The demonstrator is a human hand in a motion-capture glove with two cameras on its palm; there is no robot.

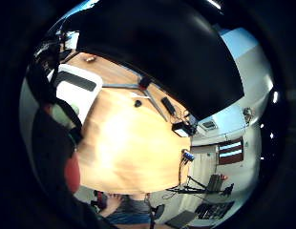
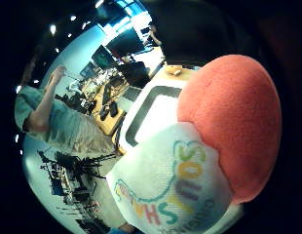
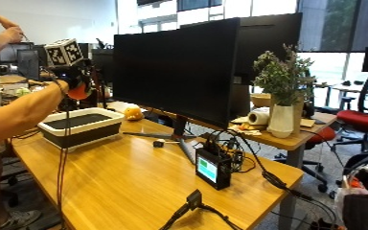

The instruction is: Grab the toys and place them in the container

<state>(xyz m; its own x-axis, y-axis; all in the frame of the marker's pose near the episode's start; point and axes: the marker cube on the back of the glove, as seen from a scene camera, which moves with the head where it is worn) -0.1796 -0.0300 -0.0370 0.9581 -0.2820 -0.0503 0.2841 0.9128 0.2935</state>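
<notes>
In the outside view my gloved right hand (image 3: 74,76) is raised over the left end of the container (image 3: 75,136), a white-rimmed tub with black walls. It grips a red-orange plush toy (image 3: 79,91). That toy (image 2: 234,122) fills much of the thumb side palm view, with its white printed tag (image 2: 165,190) hanging out. The container (image 2: 141,114) lies behind it. The little finger side view shows the toy's red edge (image 1: 71,172) and the container (image 1: 77,88) on the wooden table (image 1: 133,148). A yellow plush toy (image 3: 133,113) sits on the table just behind the container.
A large black monitor (image 3: 178,67) stands on a stand right of the container. A small black object (image 3: 159,143) lies near its foot. A small device with a lit screen (image 3: 211,168) and cables sit toward the table's right. A plant in a white vase (image 3: 281,120) stands beyond.
</notes>
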